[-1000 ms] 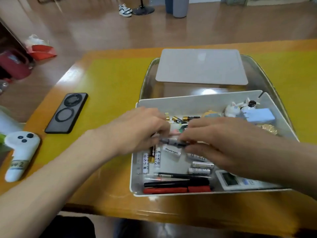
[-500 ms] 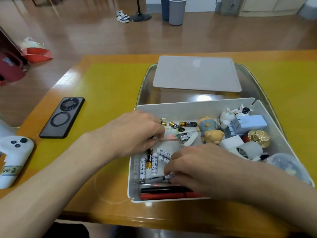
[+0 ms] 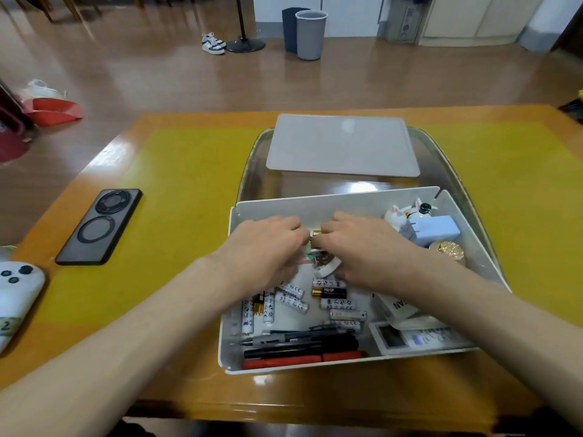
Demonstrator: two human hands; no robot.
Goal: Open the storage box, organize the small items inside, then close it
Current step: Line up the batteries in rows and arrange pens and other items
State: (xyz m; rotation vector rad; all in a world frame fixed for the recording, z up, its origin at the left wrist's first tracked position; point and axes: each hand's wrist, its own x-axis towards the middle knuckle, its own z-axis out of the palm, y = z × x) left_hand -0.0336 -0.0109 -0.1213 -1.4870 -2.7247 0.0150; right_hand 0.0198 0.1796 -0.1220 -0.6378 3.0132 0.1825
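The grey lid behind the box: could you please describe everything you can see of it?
The lid is a flat, pale grey rectangle with rounded corners, matte plastic by its look, with a faint light reflection near its far edge. It is off the storage box and lies beyond it, flat across the far part of a clear tray. Neither hand touches it.

Box interior, near edge: black and red pens [image 3: 299,348] lie packed along the front wall of the white plastic storage box [image 3: 331,201].
Box interior, right: pale blue plug adapter [image 3: 435,230] and white display device [image 3: 410,337] crowd that side.
Behind box: grey flat lid [image 3: 342,146] blocks the far approach.
Left of box: bare yellow tabletop mat [image 3: 189,200] as far as the black smartphone [image 3: 99,227].
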